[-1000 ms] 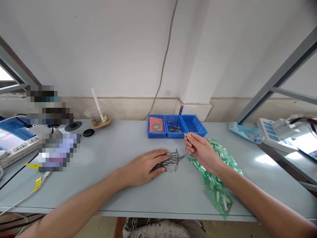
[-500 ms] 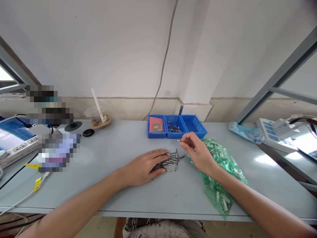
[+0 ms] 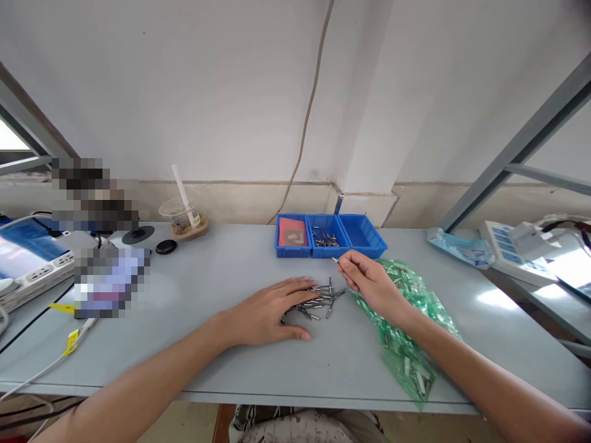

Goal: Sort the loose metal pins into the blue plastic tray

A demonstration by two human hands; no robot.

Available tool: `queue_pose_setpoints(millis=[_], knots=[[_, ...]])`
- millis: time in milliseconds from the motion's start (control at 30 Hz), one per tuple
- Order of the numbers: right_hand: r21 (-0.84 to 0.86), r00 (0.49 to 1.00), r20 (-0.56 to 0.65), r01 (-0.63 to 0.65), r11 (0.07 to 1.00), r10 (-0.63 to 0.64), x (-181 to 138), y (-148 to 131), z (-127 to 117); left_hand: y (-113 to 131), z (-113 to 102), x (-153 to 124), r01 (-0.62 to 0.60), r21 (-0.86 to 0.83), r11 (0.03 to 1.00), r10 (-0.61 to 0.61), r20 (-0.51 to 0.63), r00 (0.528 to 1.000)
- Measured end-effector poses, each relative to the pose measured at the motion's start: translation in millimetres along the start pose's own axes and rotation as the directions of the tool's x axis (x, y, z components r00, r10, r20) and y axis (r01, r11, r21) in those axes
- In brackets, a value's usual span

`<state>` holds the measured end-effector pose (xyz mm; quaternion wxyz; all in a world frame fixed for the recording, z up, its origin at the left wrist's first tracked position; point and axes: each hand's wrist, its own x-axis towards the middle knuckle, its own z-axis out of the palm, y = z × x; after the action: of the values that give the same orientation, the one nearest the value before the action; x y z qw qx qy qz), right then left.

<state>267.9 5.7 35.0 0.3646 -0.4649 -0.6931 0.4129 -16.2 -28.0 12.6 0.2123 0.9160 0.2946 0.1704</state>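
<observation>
A heap of small silver metal pins (image 3: 318,301) lies on the grey table. My left hand (image 3: 272,311) rests palm down at the heap's left side, its fingers stretched over some pins and the thumb apart on the tabletop. Just in front of the blue bins, my right hand (image 3: 369,280) pinches one metal pin (image 3: 336,261) between thumb and fingers, its tip pointing left. More pins fill part of the middle blue bin (image 3: 329,252). A green plastic bag (image 3: 418,307) with pieces inside lies partly under my right forearm.
The left blue bin (image 3: 293,252) holds a pink packet, while the right blue bin (image 3: 364,237) stands beside the middle one. Farther left are a cup with a straw (image 3: 181,212), a black round object (image 3: 166,247) and cables. A power strip (image 3: 510,252) sits at right.
My left thumb has spread downward, away from the pins. My right hand has turned a little and its fingers have curled in, still pinching the pin.
</observation>
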Motion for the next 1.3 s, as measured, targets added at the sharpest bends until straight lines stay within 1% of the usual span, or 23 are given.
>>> queue_pose_setpoints(millis=[100, 267, 400, 567, 700, 833, 900, 1000, 1100, 1200, 1300], knots=[[0.128, 0.998, 0.034, -0.057, 0.990, 0.053, 0.9, 0.2, 0.0, -0.8, -2.1, 0.3, -0.003, -0.021, 1.000, 0.003, 0.014, 1.000], [0.198, 0.994, 0.050, -0.102, 0.975, 0.094, 0.6, -0.8, 0.0, -1.3, -4.1, 2.0, 0.011, -0.039, 0.999, -0.010, 0.027, 1.000], [0.228, 0.993, 0.048, -0.116, 0.967, 0.108, 1.0, -1.8, -0.1, -2.5, -2.4, 3.1, 0.004, -0.030, 1.000, -0.004, 0.011, 1.000], [0.224, 0.991, 0.054, -0.129, 0.966, 0.120, 0.9, -3.2, -0.1, -5.4, 1.6, 2.5, -0.009, -0.002, 1.000, 0.009, -0.011, 1.000], [0.240, 0.988, 0.091, -0.141, 0.960, 0.123, -0.2, -5.1, 0.0, -6.2, 2.2, 2.0, -0.016, 0.015, 1.000, 0.016, -0.016, 1.000], [0.297, 0.979, 0.148, -0.177, 0.938, 0.138, -1.2, -7.9, -0.7, -5.4, 1.4, 1.8, -0.006, 0.018, 1.000, 0.006, -0.011, 1.000], [0.295, 0.979, 0.148, -0.180, 0.938, 0.141, -1.3, -8.1, -0.8, -4.9, 1.4, 1.8, -0.007, 0.019, 1.000, 0.007, -0.013, 1.000], [0.215, 0.987, 0.116, -0.134, 0.968, 0.111, -1.3, -6.3, 0.4, -4.2, 1.6, 2.0, -0.016, 0.021, 1.000, 0.017, -0.028, 0.999], [0.049, 0.998, 0.062, -0.021, 0.999, 0.018, -2.3, -4.0, 3.2, -3.3, 1.4, 2.3, -0.011, 0.024, 1.000, 0.012, -0.029, 1.000], [-0.156, 0.997, 0.008, 0.083, 0.984, -0.082, -4.7, -3.0, 6.0, -2.6, 1.0, 2.3, -0.003, 0.026, 1.000, 0.004, -0.017, 1.000], [-0.273, 0.992, 0.005, 0.120, 0.955, -0.124, -6.5, -3.1, 7.2, -2.4, 1.1, 2.4, 0.004, 0.025, 1.000, -0.004, -0.019, 1.000]])
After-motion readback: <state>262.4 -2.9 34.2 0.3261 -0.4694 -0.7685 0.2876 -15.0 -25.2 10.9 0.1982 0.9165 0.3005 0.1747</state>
